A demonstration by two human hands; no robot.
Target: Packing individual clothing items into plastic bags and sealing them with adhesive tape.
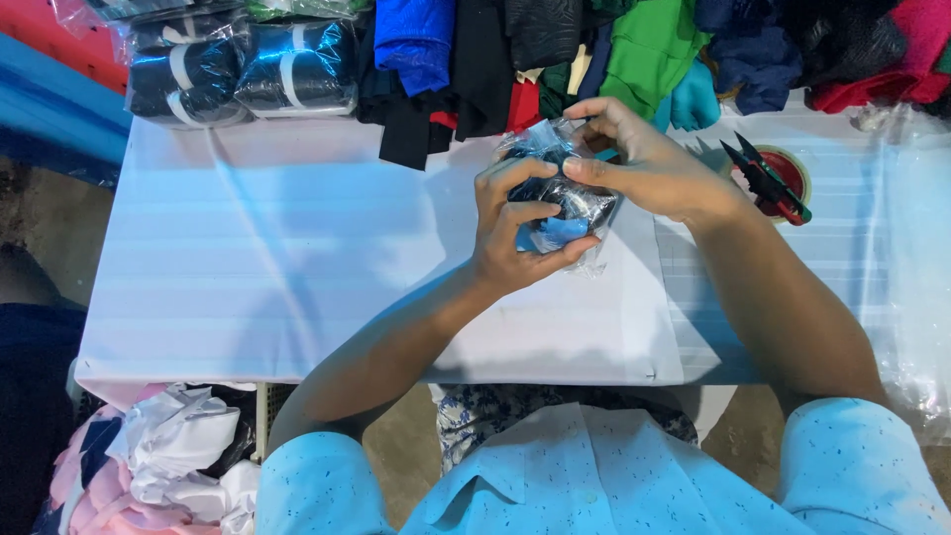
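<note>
I've got both hands up over the white cloth-covered table (pixel 297 267), wrapped around a small folded dark-blue and light-blue garment in a clear, crinkly plastic bag (pixel 557 203). My left hand (pixel 515 233) cups it from below and the near side, fingers curled over the top and thumb pressed under the light-blue corner. My right hand (pixel 644 163) closes on the far, upper end, with its fingertips pinching the loose plastic there. Neither hand is spread; both are clamped on the packet.

What worries me: that film looks slick and shiny, so the bundle could squirt out of the left palm if I squeeze harder. The pinch at the top is on thin plastic only, and I judge it could tear or let the fold inside spring open. I can't tell whether the bag's mouth is sealed.

The packet itself is bulging and glossy, with bright glare streaks, and a wrinkled flap trails below my left thumb.

Just right of the right wrist lie black thread snips with a red-green handle (pixel 765 178). Beyond the grip sits a heap of folded coloured garments (pixel 634 50), and far off to the left two bagged dark bundles with white stripes (pixel 243 74).
</note>
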